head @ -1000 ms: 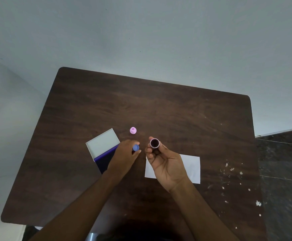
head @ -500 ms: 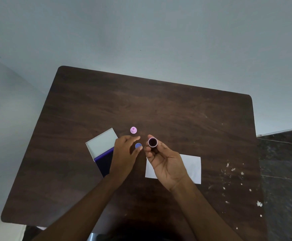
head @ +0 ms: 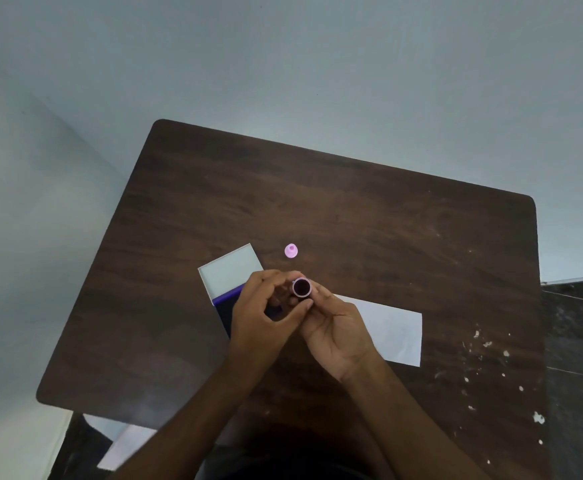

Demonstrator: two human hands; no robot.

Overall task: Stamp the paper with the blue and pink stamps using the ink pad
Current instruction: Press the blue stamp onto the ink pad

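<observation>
Right hand [head: 335, 332] pinches small pink round stamp [head: 301, 287], dark inked face up; left hand [head: 266, 315] curled against it, grasp unclear. Open ink pad [head: 229, 285] at 9 o'clock, white paper [head: 394, 332] at 3, pink cap [head: 291, 251] at 12. Dark wood table [head: 352, 209], grey walls.

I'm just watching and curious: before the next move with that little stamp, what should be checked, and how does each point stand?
1. Stamp held in right hand: ok.
2. Left hand touching the stamp: cannot tell.
3. Ink pad open: ok.
4. Ink pad reachable: not ok, the left hand covers it.
5. Paper flat on the table: ok.
6. Pink stamp standing clear: ok.
</observation>
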